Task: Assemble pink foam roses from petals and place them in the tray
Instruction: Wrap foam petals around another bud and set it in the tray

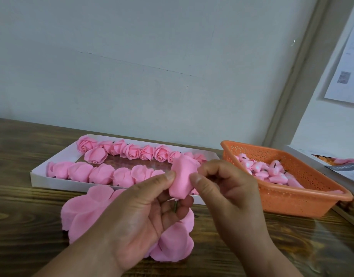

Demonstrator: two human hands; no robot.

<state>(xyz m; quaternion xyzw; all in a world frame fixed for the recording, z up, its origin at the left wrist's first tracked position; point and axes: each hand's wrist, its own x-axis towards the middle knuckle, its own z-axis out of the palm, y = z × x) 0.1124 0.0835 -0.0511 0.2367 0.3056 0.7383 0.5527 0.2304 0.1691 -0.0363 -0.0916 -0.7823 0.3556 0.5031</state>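
Both hands hold a half-wrapped pink foam rose (pixel 183 176) above the table, just in front of the tray. My left hand (pixel 144 212) grips it from below, thumb on its left side, with the short dark stem between the fingers. From the right, my right hand (pixel 222 182) pinches the outer petal with thumb and curled fingers. Under my hands lies a pile of loose pink petals (pixel 82 212). The white tray (pixel 52 181) holds two rows of several finished pink roses (pixel 132 151).
An orange perforated basket (pixel 292 198) at the right holds several pink rose cores with dark stems. A white box (pixel 304 154) sits behind it at the far right. The table is dark wood, with a pale wall behind.
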